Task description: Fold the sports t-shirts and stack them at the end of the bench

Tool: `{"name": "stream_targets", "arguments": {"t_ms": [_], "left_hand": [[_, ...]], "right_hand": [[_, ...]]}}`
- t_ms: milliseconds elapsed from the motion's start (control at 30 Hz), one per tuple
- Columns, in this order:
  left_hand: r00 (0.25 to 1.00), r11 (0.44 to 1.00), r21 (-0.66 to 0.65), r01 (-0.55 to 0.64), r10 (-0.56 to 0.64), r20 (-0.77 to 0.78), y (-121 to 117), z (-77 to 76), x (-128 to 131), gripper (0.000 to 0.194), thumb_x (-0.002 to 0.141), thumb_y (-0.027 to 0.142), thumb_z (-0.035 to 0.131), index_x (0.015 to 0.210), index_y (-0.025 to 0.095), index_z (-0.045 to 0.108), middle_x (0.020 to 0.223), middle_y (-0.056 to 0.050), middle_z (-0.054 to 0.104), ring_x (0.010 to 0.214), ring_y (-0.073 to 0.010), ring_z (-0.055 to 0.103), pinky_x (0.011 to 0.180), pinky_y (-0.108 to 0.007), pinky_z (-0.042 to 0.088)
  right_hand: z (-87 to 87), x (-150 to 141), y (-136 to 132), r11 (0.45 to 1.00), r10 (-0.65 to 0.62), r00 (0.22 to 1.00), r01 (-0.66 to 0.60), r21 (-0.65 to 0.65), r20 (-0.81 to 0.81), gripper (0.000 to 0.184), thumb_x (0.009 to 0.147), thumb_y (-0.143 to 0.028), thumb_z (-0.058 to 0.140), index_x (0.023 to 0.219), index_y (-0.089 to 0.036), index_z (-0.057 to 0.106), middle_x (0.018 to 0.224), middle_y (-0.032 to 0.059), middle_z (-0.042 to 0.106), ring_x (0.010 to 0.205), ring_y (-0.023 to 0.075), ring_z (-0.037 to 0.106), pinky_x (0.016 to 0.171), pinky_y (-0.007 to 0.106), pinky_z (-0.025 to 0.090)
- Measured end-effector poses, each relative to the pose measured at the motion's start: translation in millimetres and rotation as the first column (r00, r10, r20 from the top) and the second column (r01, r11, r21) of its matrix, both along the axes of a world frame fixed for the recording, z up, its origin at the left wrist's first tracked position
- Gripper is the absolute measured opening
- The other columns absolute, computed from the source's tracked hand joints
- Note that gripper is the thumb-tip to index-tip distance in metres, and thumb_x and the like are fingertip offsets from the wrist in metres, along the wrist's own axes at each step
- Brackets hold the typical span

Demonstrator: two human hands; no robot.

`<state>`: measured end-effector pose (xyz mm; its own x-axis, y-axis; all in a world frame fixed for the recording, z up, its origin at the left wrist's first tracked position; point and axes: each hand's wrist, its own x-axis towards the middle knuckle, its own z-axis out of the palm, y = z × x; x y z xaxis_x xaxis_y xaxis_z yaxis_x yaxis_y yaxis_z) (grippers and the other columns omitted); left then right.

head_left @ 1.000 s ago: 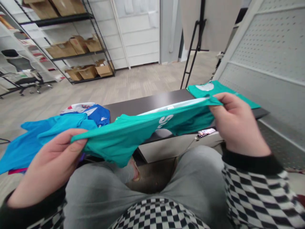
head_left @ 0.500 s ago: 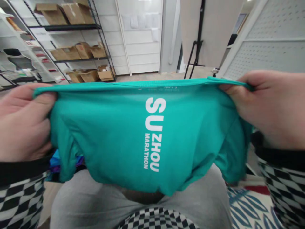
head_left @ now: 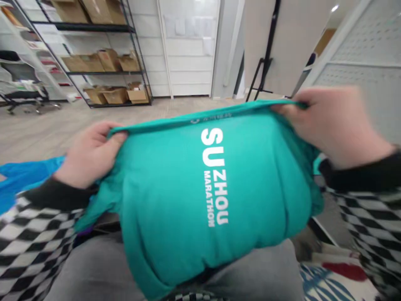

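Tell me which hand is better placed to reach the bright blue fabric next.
Left, most likely. The left hand appears nearer the fabric; the right hand grips the far end of the teal printed shirt. The left also grips it, so would need freeing.

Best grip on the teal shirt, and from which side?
I'd pinch the teal shirt at both ends of its top edge, left hand from the left, right hand from the right: that edge is stretched taut; the body hangs below.
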<state>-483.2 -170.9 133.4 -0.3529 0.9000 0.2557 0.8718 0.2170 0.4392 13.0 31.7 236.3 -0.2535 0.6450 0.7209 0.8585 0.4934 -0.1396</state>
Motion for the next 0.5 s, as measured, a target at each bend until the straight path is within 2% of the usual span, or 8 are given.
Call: {"name": "stream_targets", "arguments": {"t_ms": [67,100,200,300,333,400,500], "left_hand": [[0.998,0.999,-0.022,0.031,-0.032,-0.055,30,-21.2,-3,0.051,0.101,0.055,0.059,0.134,0.021,0.077,0.124,-0.011,0.083,0.120,-0.0343,0.074,0.105,-0.043,0.059],[0.994,0.997,-0.050,0.058,-0.062,-0.087,46,-34.1,-4,0.051,0.102,0.054,0.054,0.133,0.021,0.077,0.125,-0.012,0.083,0.120,-0.0339,0.075,0.106,-0.042,0.057],[0.977,0.970,-0.216,0.110,-0.145,-0.154,83,-76.7,-5,0.052,0.104,0.053,0.047,0.130,0.020,0.077,0.126,-0.015,0.083,0.117,-0.0340,0.076,0.104,-0.041,0.055],[0.980,0.944,-0.326,0.043,-0.104,-0.172,101,-111.5,-6,0.056,0.102,0.064,0.049,0.125,0.021,0.077,0.119,-0.016,0.084,0.111,-0.0354,0.078,0.095,-0.040,0.056],[0.983,0.945,-0.326,0.004,-0.063,-0.170,104,-119.1,-6,0.059,0.102,0.069,0.048,0.120,0.022,0.078,0.115,-0.016,0.084,0.108,-0.0355,0.078,0.091,-0.039,0.055],[0.988,0.951,-0.305,-0.059,0.012,-0.154,108,-126.9,-9,0.063,0.102,0.076,0.043,0.107,0.023,0.078,0.106,-0.015,0.083,0.101,-0.0347,0.077,0.084,-0.037,0.053],[0.996,0.964,-0.265,-0.019,-0.004,-0.089,118,-123.3,-15,0.058,0.103,0.074,0.044,0.095,0.025,0.074,0.096,-0.010,0.081,0.091,-0.0302,0.074,0.077,-0.035,0.049]], "right_hand": [[-33.6,-30,32,0.982,0.004,0.963,0.047,-0.182,0.268,0.075,0.109,-0.078,0.049,0.082,-0.015,0.078,0.095,0.0147,0.082,0.098,0.0263,0.078,0.086,0.041,0.051],[-56.1,-45,49,0.965,0.073,0.940,0.018,-0.263,0.334,0.068,0.110,-0.075,0.055,0.086,-0.016,0.080,0.098,0.0159,0.083,0.098,0.0280,0.078,0.086,0.039,0.051],[-131.7,-76,88,0.866,0.207,0.867,0.053,-0.497,0.453,0.059,0.110,-0.067,0.060,0.093,-0.016,0.083,0.104,0.0198,0.084,0.098,0.0299,0.078,0.086,0.037,0.050],[-192.3,-87,107,0.806,0.170,0.860,0.160,-0.570,0.481,0.060,0.113,-0.067,0.053,0.105,-0.015,0.083,0.115,0.0214,0.083,0.104,0.0295,0.077,0.084,0.035,0.049],[-205.6,-88,111,0.808,0.137,0.871,0.178,-0.562,0.472,0.062,0.113,-0.068,0.050,0.107,-0.016,0.082,0.116,0.0212,0.083,0.104,0.0295,0.077,0.082,0.034,0.048],[-221.6,-88,118,0.831,0.092,0.891,0.177,-0.528,0.444,0.067,0.114,-0.072,0.043,0.108,-0.018,0.081,0.114,0.0202,0.083,0.102,0.0303,0.077,0.080,0.034,0.047],[-224.3,-90,134,0.852,0.106,0.894,0.144,-0.504,0.435,0.069,0.114,-0.073,0.038,0.105,-0.020,0.080,0.107,0.0185,0.083,0.099,0.0312,0.076,0.078,0.035,0.045]]}}
